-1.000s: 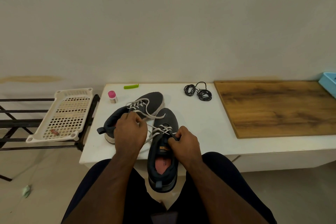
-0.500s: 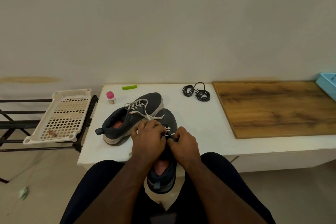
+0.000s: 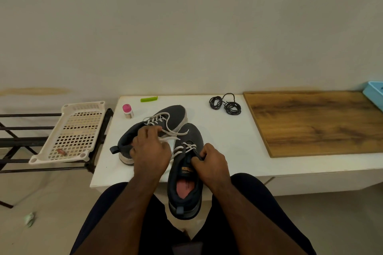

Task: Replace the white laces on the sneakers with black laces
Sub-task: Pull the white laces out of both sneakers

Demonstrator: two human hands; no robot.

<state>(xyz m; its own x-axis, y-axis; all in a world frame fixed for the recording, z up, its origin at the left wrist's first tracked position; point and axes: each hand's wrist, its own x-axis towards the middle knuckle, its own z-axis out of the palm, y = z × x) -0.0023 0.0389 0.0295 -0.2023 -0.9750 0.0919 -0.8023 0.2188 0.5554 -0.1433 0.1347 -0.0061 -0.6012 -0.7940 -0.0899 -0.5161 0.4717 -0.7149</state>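
1. Pinching the near sneaker's [image 3: 186, 174] eyelet edge, the right hand [image 3: 211, 163] steadies it; the left hand [image 3: 150, 151] grips the loose white lace [image 3: 176, 152].
2. From that grip, the lace runs rightward to the eyelets; the sneaker's long axis points away.
3. Half a second ago both hands met; the left has since drawn outward.
4. Black laces [image 3: 226, 104] lie coiled well beyond, untouched.

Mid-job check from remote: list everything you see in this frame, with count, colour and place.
sneakers: 2, dark grey, white table; near one overhangs the front edge
white laces: in both sneakers, near one's partly loosened
black laces: coiled bundle, table rear
table: 1, white, centre
small bottle: 1, pink cap, table rear left
green piece: 1, table rear edge
wooden board: 1, brown, right
basket tray: 1, white, on black rack, left
blue tray: 1, far right edge
left hand: pinches a white lace end
right hand: grips the near sneaker's eyelet area
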